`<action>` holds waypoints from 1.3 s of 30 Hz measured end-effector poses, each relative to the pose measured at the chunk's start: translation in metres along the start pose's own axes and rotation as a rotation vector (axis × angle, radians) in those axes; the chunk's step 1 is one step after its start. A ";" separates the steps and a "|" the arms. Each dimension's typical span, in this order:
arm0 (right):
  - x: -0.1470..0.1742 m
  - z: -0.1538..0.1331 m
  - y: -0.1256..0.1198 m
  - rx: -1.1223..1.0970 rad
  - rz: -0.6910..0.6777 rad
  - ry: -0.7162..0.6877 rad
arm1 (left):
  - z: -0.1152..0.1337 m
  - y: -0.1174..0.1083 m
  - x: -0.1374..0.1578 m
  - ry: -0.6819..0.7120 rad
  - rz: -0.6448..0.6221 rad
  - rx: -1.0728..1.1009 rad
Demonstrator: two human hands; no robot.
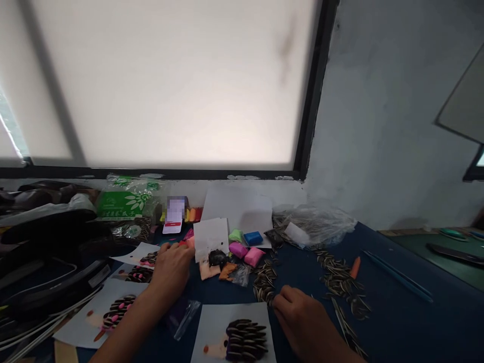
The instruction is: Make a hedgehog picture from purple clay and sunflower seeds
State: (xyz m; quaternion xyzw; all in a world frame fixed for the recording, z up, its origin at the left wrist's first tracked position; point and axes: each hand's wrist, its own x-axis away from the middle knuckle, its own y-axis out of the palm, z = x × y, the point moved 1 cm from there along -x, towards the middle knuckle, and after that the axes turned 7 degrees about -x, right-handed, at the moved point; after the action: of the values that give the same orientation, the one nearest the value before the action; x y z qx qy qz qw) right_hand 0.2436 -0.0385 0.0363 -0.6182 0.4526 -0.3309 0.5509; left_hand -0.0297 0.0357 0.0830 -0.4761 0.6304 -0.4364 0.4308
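Note:
My left hand (174, 264) reaches forward over the table, its fingers bent down beside pink and red clay packets (189, 241). What lies under those fingertips is hidden. Right of the middle, my right hand (300, 315) rests with curled fingers at the edge of a white card (204, 322). The card carries a hedgehog (247, 340) with a clay face and spines of striped sunflower seeds. Whether anything is between the right fingers I cannot make out. Beyond that hand lies a pile of sunflower seeds (264, 280).
Finished-looking hedgehog cards (81, 327) overlap at left, near cables and a dark bag. Coloured clay packets (253, 256) lie mid-table beside a phone (174, 214) and a green seed bag (124, 196). Tweezers (397, 275), an orange stick (355, 267) and more seeds (342, 282) are at right.

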 end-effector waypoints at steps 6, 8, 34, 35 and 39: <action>0.002 -0.004 -0.009 -0.312 0.078 -0.006 | 0.022 -0.040 0.004 0.199 0.074 0.501; 0.006 -0.010 -0.017 -0.592 0.132 -0.022 | 0.042 -0.046 0.013 0.312 0.056 0.718; 0.015 -0.031 -0.032 -1.381 0.028 0.079 | 0.078 0.011 0.077 0.132 -0.376 1.654; 0.015 -0.032 -0.031 -1.410 -0.017 0.068 | 0.077 0.009 0.080 0.125 -0.363 1.635; 0.018 -0.035 -0.030 -1.509 -0.186 0.023 | 0.078 -0.002 0.086 0.116 -0.381 1.634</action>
State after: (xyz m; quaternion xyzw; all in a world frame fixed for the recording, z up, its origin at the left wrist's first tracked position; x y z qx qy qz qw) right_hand 0.2240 -0.0691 0.0702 -0.8593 0.5080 0.0169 -0.0560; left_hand 0.0304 -0.0597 0.0546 -0.0895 0.0461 -0.8447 0.5257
